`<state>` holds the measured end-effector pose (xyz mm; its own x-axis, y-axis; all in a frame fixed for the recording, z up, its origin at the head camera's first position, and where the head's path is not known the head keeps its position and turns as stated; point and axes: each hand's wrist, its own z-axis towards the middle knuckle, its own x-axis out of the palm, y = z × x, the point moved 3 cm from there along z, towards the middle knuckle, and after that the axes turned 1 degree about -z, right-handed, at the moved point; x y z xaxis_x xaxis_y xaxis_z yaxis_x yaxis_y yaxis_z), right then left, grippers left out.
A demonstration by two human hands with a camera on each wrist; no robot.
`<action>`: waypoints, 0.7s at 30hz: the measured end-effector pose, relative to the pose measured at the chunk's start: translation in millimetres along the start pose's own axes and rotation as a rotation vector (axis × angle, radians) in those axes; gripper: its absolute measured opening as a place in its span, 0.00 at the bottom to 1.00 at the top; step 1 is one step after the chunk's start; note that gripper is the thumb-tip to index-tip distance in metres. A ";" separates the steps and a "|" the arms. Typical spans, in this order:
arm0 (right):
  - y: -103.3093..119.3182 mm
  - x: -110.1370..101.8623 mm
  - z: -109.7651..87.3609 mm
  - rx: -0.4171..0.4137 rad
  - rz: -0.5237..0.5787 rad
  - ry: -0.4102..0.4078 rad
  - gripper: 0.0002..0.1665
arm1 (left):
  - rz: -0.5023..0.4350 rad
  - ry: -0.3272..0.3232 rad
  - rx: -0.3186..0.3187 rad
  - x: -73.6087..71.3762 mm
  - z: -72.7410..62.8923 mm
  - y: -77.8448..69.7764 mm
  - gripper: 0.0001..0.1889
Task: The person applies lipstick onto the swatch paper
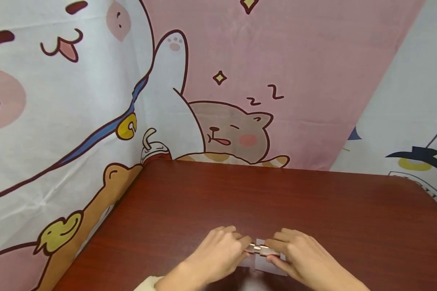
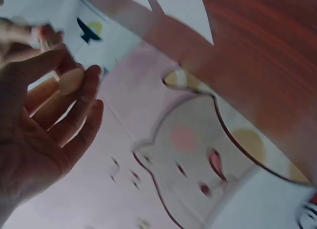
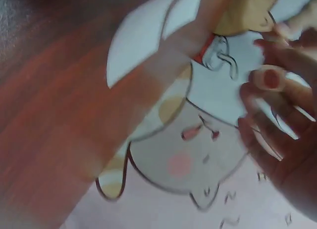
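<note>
Both hands hold a small shiny metal tube point(image 1: 257, 248) with a narrower middle, level above the near part of the table. My left hand point(image 1: 218, 251) pinches its left end between thumb and fingers. The right end is pinched by my right hand point(image 1: 301, 255). In the left wrist view a round tan end of the tube point(image 2: 72, 81) shows past the thumb. A round end with a reddish centre point(image 3: 270, 79) appears in the right wrist view, blurred. The tube's exact kind is unclear. Beneath the hands lies white paper point(image 1: 267, 264), partly hidden by them.
The dark red-brown wooden table point(image 1: 211, 194) stretches away to a patterned cloth backdrop point(image 1: 295, 72) behind it. Another cartoon-printed cloth point(image 1: 76, 89) hangs along the left side. Two white pieces of paper point(image 3: 138, 36) show on the table in the right wrist view.
</note>
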<state>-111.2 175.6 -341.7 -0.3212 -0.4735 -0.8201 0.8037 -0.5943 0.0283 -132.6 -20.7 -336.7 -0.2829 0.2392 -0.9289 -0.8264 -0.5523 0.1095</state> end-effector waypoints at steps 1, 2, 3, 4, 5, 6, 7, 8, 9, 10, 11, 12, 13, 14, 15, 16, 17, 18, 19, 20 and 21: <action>-3.7 -4.8 -4.7 0.042 0.022 0.023 0.07 | -0.017 -0.017 -0.030 -2.4 -5.4 6.1 0.06; -8.4 -10.4 -10.8 0.102 0.047 0.055 0.07 | -0.036 -0.041 -0.070 -4.8 -11.7 13.3 0.06; -13.7 -15.9 -17.9 0.168 0.072 0.082 0.07 | -0.062 -0.064 -0.118 -7.0 -18.7 21.3 0.06; -19.2 -21.3 -25.2 0.241 0.098 0.104 0.08 | -0.097 -0.084 -0.174 -8.6 -25.7 29.6 0.07; -24.3 -25.6 -32.3 0.307 0.121 0.115 0.08 | -0.142 -0.102 -0.230 -9.8 -32.3 37.1 0.07; -28.6 -28.9 -38.8 0.368 0.150 0.125 0.09 | -0.184 -0.119 -0.276 -9.9 -38.0 43.5 0.08; -31.9 -30.8 -43.9 0.410 0.166 0.131 0.10 | -0.229 -0.130 -0.312 -9.7 -42.4 48.1 0.09; -34.5 -31.8 -47.8 0.428 0.174 0.125 0.11 | -0.258 -0.134 -0.339 -8.8 -45.3 51.2 0.09; -35.8 -31.5 -50.3 0.441 0.177 0.118 0.12 | -0.283 -0.130 -0.359 -7.4 -47.1 52.9 0.09; -36.3 -30.6 -52.1 0.446 0.177 0.111 0.12 | -0.307 -0.125 -0.375 -5.6 -48.1 53.6 0.09; -36.1 -29.2 -53.3 0.448 0.178 0.102 0.13 | -0.327 -0.121 -0.389 -3.7 -48.7 53.7 0.08; -35.6 -28.0 -54.2 0.455 0.183 0.099 0.13 | -0.338 -0.119 -0.400 -2.0 -49.0 53.7 0.09; -35.0 -26.7 -54.6 0.460 0.182 0.095 0.13 | -0.351 -0.118 -0.415 -0.3 -49.8 53.6 0.09; -34.3 -25.3 -54.8 0.462 0.186 0.092 0.13 | -0.363 -0.118 -0.429 1.5 -51.0 53.7 0.09; -33.5 -24.1 -54.8 0.474 0.190 0.094 0.13 | -0.377 -0.118 -0.442 3.4 -52.5 54.0 0.10; -33.2 -23.2 -54.8 0.479 0.197 0.096 0.13 | -0.389 -0.117 -0.454 5.2 -54.2 54.6 0.10; -33.0 -22.4 -54.5 0.481 0.202 0.095 0.13 | -0.410 -0.112 -0.464 7.2 -56.4 55.3 0.11; -32.8 -21.7 -54.1 0.481 0.213 0.097 0.13 | -0.430 -0.102 -0.471 9.6 -58.8 55.9 0.11; -32.6 -21.0 -53.7 0.483 0.229 0.101 0.13 | -0.450 -0.087 -0.477 12.4 -61.4 56.3 0.12; -32.5 -20.2 -53.3 0.484 0.247 0.106 0.12 | -0.469 -0.066 -0.484 15.3 -64.1 56.5 0.12; -32.3 -19.4 -52.9 0.486 0.264 0.110 0.12 | -0.483 -0.043 -0.488 18.4 -66.6 56.6 0.12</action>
<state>-104.5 238.4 -357.0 -0.0653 -0.5914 -0.8038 0.5181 -0.7085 0.4792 -152.3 -100.7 -371.2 0.0348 0.5746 -0.8177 -0.5535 -0.6702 -0.4945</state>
